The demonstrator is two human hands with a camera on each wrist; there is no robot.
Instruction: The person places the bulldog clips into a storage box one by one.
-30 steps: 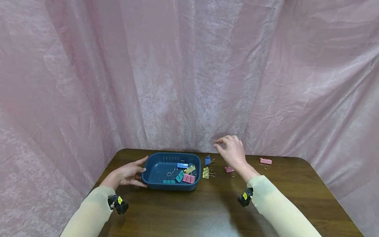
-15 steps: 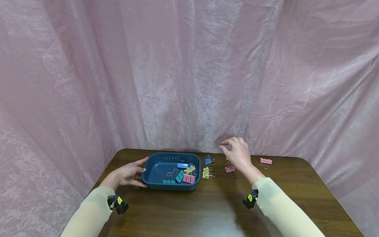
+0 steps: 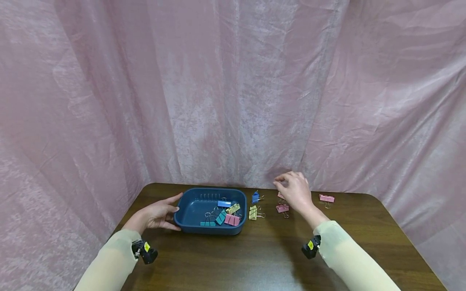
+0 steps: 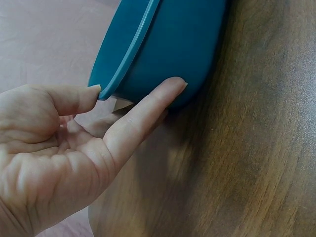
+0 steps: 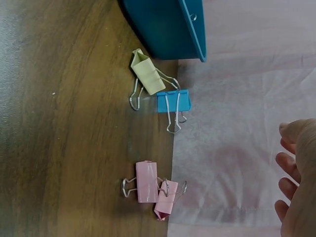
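Teal plastic forms the tray (image 3: 193,210), and my left hand (image 3: 156,213) holds it at the left end: one fingertip meets the rim, while another digit lies straight along the outer wall. The tray stands on the wood-grain table (image 3: 225,262), close to its back edge. Inside, mostly toward the right half, I have a blue binder clip (image 3: 224,203), a yellow binder clip (image 3: 233,208), a pink binder clip (image 3: 232,219) and two teal binder clips (image 3: 221,216), wire handles crossing among them.

My right hand (image 3: 296,193) hangs in the air well right of the tray. Its thumb and index finger curve toward each other with a narrow gap between the tips; the other fingers are loosely bent, and they hold nothing. Nearest to it on the tabletop are a second pink binder clip (image 3: 282,208) and a third pink binder clip (image 5: 166,197), side by side; whether their bodies touch I cannot tell. Just beside the tray's right end lie a second blue binder clip (image 3: 255,197) and a second yellow binder clip (image 3: 253,212). A fourth pink binder clip (image 3: 327,198) lies apart, farther right.

Pale sleeves (image 3: 349,254) cover my forearms, and a pink curtain (image 3: 233,101) hangs behind it all.
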